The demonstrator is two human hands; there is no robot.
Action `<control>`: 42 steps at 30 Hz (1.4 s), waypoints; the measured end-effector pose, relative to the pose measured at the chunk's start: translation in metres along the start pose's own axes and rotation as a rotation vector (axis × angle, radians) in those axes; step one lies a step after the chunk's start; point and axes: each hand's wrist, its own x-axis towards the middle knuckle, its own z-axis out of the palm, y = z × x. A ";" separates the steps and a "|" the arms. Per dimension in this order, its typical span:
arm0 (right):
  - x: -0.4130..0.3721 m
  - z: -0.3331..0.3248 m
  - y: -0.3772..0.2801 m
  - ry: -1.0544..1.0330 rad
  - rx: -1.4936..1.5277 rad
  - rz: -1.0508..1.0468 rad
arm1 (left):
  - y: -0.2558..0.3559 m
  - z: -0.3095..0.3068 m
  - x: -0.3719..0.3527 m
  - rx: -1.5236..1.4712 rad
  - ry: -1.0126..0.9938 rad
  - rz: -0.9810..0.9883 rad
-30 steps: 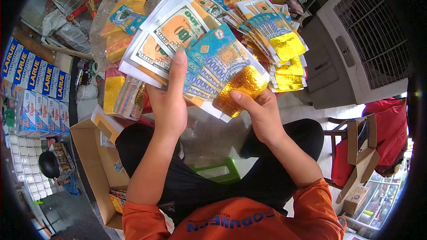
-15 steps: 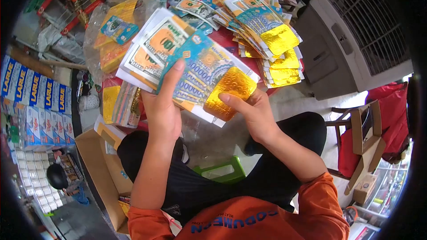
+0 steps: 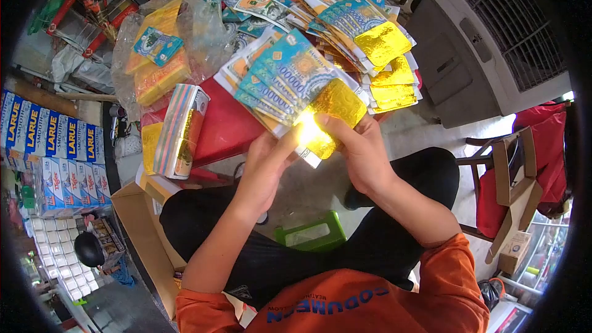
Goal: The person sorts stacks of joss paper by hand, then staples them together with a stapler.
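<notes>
Fanned blue joss-paper notes (image 3: 277, 80), with a shiny gold foil sheet (image 3: 344, 106) on top, are held in front of me over the table edge. My left hand (image 3: 268, 166) grips the bundle's lower edge, its fingers closed and partly hidden beneath. My right hand (image 3: 367, 154) pinches the lower right corner, thumb lying on the gold foil. Bright glare covers the foil near the left thumb. Behind the bundle, similar sets of joss paper with gold sheets (image 3: 383, 44) are piled up. A thick bundle with striped edges (image 3: 179, 129) lies to the left.
The red table (image 3: 225, 129) also carries loose notes (image 3: 262, 9) and an opened plastic bag (image 3: 206, 31) with yellow packs (image 3: 163, 77). A cardboard box (image 3: 139, 222) is left of my legs, a green stool (image 3: 311, 234) between them. An air cooler (image 3: 453, 55) stands right.
My left hand has slid from the bundle's left side down to its lower edge, closer to my right hand. The bundle has shifted slightly, uncovering the striped-edge bundle on the left.
</notes>
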 end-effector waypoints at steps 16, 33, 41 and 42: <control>-0.003 0.004 0.008 -0.053 -0.047 -0.003 | 0.004 0.016 0.004 0.041 0.186 0.261; 0.039 0.006 -0.036 -0.143 -1.173 -0.849 | 0.082 -0.038 0.003 0.279 0.521 0.891; 0.087 0.009 -0.001 0.202 -1.935 -1.066 | 0.092 -0.039 0.008 0.307 0.507 0.908; 0.089 0.010 0.001 0.213 -2.032 -1.004 | 0.091 -0.038 0.008 0.286 0.473 0.905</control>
